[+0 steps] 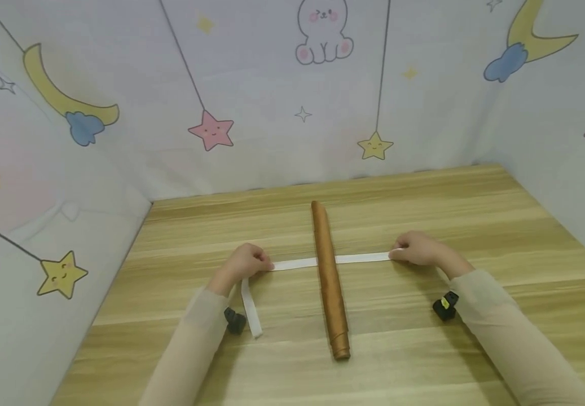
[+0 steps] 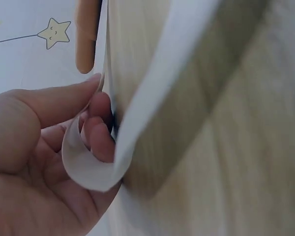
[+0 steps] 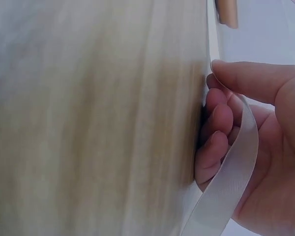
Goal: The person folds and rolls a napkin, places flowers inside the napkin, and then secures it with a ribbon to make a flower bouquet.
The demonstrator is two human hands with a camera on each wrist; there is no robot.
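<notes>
A roll of shiny brown cloth [image 1: 329, 276] lies lengthwise on the table, pointing away from me. Across it runs a white ribbon [image 1: 363, 257], which seems to pass beneath the roll. My left hand [image 1: 248, 260] pinches the ribbon left of the roll; its loose tail hangs back toward me. In the left wrist view the ribbon [image 2: 88, 169] loops through the palm below thumb and forefinger. On the other side my right hand [image 1: 416, 248] pinches the ribbon between thumb and finger. The right wrist view shows the ribbon's tail [image 3: 231, 172] curving down past the curled fingers.
The wood-grain table [image 1: 196, 225] is bordered by a pale cloth backdrop [image 1: 272, 158] printed with stars and moons, behind and at both sides. A small black device sits at the left wrist [image 1: 234, 321] and another at the right wrist [image 1: 445, 306].
</notes>
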